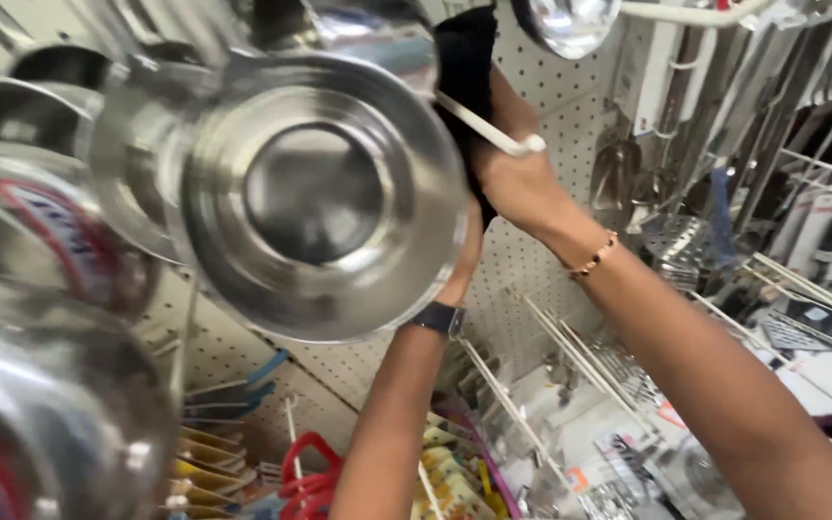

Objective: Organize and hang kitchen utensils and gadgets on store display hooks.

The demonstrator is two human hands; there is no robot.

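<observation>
Steel pot — black handle inside right hand, left hand behind rim.

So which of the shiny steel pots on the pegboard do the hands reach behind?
The big central steel pot, its round base facing the camera. The left hand disappears behind its rim, the right hand is beside it; the blurred pots at left go untouched.

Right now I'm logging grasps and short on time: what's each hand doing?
Left hand: mostly hidden behind the steel pan; grip cannot be told.
Right hand: closed on the pan's black handle.
</observation>
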